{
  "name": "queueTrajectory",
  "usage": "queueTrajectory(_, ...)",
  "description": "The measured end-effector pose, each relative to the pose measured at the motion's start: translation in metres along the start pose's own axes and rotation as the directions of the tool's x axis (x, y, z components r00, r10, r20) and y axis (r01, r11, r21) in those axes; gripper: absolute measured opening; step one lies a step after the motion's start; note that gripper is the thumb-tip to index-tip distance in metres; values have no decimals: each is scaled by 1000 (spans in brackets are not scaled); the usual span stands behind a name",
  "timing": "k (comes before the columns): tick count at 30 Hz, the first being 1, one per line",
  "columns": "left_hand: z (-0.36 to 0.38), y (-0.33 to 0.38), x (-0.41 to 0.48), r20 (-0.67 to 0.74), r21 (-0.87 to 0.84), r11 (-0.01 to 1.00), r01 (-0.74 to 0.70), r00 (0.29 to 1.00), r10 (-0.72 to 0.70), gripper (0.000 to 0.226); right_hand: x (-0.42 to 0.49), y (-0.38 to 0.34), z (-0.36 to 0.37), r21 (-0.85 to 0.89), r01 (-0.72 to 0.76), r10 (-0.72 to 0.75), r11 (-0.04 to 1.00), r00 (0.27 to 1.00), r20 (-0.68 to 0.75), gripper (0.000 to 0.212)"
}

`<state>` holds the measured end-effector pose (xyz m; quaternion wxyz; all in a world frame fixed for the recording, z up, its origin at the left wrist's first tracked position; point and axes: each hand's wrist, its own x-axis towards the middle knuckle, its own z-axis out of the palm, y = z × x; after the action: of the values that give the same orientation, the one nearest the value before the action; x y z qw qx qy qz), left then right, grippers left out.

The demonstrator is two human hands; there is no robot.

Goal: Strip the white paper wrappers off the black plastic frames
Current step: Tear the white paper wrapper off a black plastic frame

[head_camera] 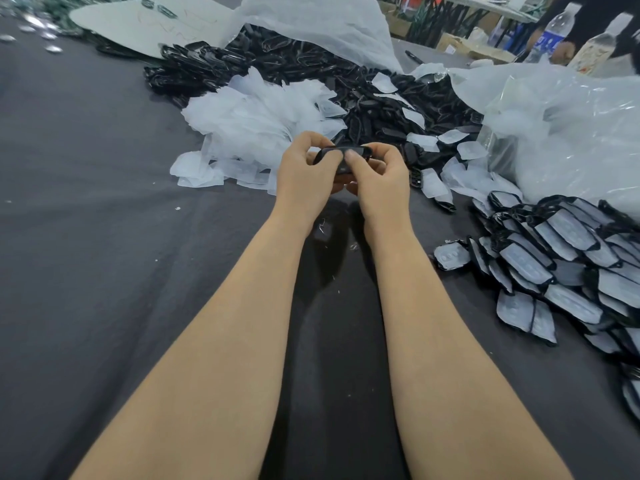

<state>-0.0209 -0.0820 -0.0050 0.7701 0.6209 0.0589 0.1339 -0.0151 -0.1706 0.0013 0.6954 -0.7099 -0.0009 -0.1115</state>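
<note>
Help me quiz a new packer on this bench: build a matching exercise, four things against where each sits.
1 held frame
2 wrapped frames
3 loose wrappers
4 blue-labelled bottle

a far right, at the back
b between left hand and right hand
c heap beyond the hands, to the left
d stack on the near right

Pairs: 1-b, 2-d, 3-c, 4-a.

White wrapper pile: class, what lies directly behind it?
A heap of black frames lies behind the white wrapper pile; clear plastic sheeting covers its far part, hiding the rest.

Grey cloth [86, 237], plastic bag [571, 133], water bottle [554, 32]
</note>
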Motion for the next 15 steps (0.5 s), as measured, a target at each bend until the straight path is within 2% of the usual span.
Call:
queueTrajectory(6,1,-1,0,0,-1,1000,9,1000,-9,16,1,-1,-2,83,-64,69,994,996,-51,15)
queueTrajectory(10,0,-1,0,24,-19,1000,12,1000,-12,16,4,0,-3,75,-70,76,995,994,-82,15)
queueTrajectory(15,-1,0,0,20,13,1000,13,1000,-13,12,5,2,-4,98,-81,88,992,993,-73,6)
